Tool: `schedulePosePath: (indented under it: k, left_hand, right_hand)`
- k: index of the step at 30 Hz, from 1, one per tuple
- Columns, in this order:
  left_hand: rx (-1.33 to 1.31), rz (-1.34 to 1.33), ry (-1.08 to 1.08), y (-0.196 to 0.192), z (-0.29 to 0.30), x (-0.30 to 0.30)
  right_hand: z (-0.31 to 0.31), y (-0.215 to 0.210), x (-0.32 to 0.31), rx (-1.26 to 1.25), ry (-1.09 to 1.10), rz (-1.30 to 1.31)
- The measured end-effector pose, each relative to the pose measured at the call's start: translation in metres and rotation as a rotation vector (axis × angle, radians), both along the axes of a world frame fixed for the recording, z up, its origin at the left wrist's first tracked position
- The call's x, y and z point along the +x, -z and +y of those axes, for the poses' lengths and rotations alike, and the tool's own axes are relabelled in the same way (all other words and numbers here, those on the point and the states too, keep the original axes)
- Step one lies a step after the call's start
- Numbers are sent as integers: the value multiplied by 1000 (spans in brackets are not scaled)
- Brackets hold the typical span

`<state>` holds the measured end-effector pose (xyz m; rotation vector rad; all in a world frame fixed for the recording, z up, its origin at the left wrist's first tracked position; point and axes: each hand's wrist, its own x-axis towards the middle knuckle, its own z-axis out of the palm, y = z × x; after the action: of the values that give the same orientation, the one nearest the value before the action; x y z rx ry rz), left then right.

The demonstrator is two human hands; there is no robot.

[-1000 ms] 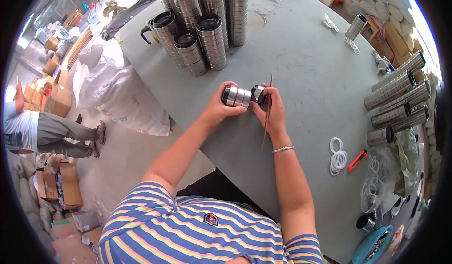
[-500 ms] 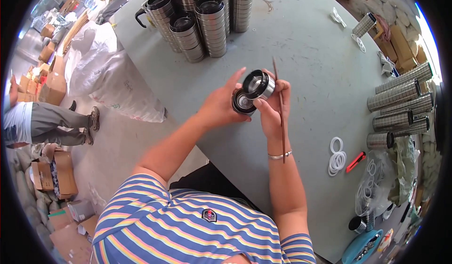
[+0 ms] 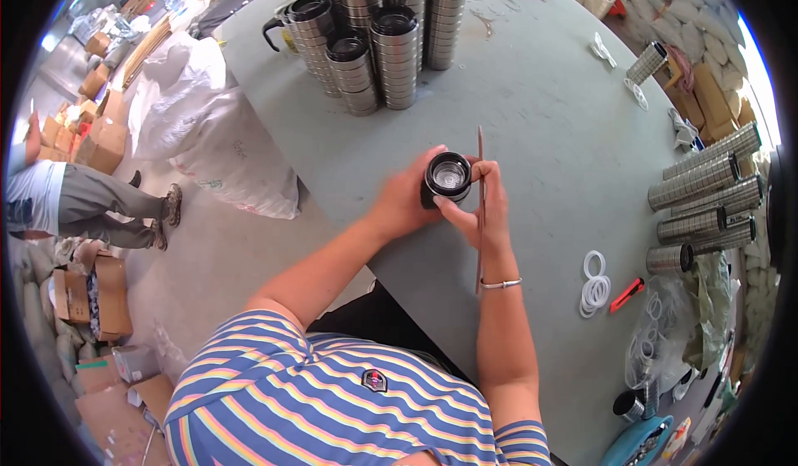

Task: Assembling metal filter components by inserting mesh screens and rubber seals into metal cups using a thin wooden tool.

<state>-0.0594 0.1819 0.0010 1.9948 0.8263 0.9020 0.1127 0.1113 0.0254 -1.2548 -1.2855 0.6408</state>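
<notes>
Between my hands, over the table, is a round black-rimmed steel piece [image 3: 449, 175], its ribbed silvery inside facing up. My left hand [image 3: 403, 192] wraps round its left side, with the fingers partly hidden behind it. My right hand [image 3: 489, 204] pinches its right edge with thumb and fingers. That same hand keeps a thin brown stick [image 3: 480, 250] upright along the palm and wrist. Whether the piece is one part or two stacked parts I cannot tell.
Tall stacks of steel rings [image 3: 395, 67] stand at the far left of the grey table [image 3: 549, 150], beside a black handle [image 3: 272, 35]. More stacks [image 3: 694, 181] lie along the right edge. White rings [image 3: 594, 291] and a red cutter [image 3: 627, 295] lie nearer. Another person [image 3: 91, 200] stands left.
My right hand has brought its black-rimmed steel ring down onto the piece in my left hand; the two now line up. Both hands sit slightly lower in view.
</notes>
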Motion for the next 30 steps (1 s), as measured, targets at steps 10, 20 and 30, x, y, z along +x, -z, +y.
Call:
schedulePosePath:
  k: [10, 20, 30]
  left_hand:
    - [237, 8, -870, 7, 127, -39]
    - [18, 39, -680, 25, 112, -55]
    - [51, 8, -327, -3, -41, -56]
  right_hand:
    - [-10, 28, 2, 86, -2, 77]
    - [-20, 8, 6, 319, 349, 47]
    - [1, -66, -57, 99, 14, -355]
